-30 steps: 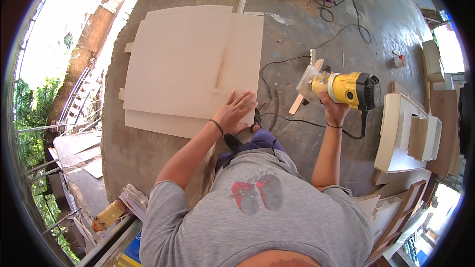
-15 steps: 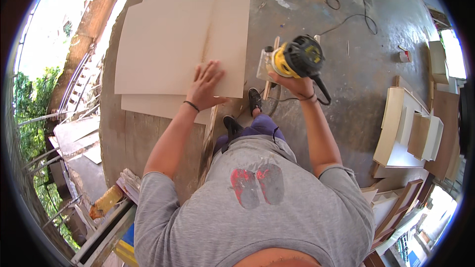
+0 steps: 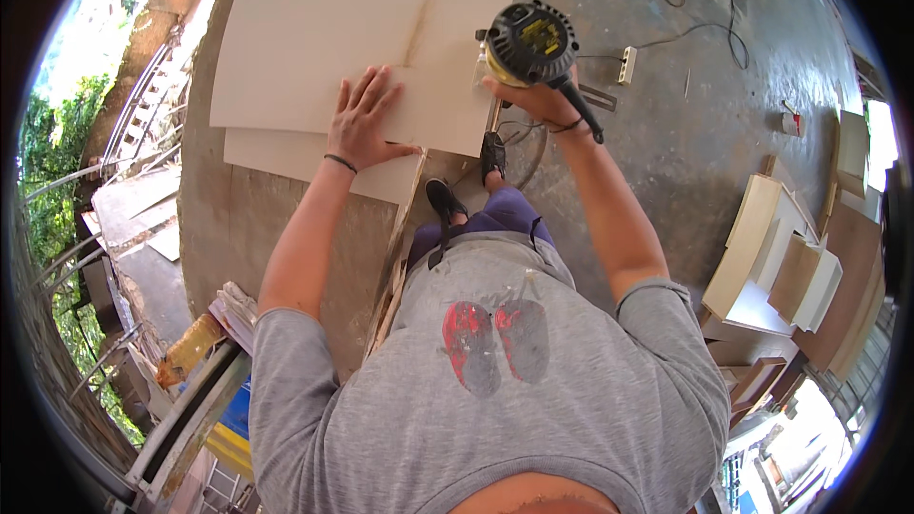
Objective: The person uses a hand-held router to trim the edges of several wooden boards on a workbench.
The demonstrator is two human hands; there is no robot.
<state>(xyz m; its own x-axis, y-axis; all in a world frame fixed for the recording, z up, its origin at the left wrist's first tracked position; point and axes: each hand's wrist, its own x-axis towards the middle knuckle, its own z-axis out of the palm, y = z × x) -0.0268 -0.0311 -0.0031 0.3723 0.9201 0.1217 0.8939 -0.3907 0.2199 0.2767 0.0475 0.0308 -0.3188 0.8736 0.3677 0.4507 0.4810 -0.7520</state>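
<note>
Now the yellow-and-black handheld power router (image 3: 533, 43) is at the board's right edge, its round black top turned up to the camera; half a second ago it was tilted over the floor, farther right of the board. The right hand (image 3: 541, 102) is closed around its yellow body, thumb and fingers wrapped in a firm grip; whether the base touches the board cannot be told. Left of that grip, the left hand (image 3: 364, 128), fingers spread and holding nothing, is pressed flat on a smooth, pale rectangular board (image 3: 305, 43), as before. Right of the grip, beyond a slim white power strip (image 3: 627, 66), a small white-and-red pot (image 3: 791, 123) sits on the scuffed, glossy grey floor (image 3: 657, 143), its contents too small to make out. Farther right, nearer the body, is an open pale wooden box (image 3: 745, 246) with a smaller brown-and-white boxy piece (image 3: 798, 276) inside or against it. Left of the grip, a powdery brown streak (image 3: 419, 29) runs along the board, above a worn brownish tabletop (image 3: 271, 228).
</note>
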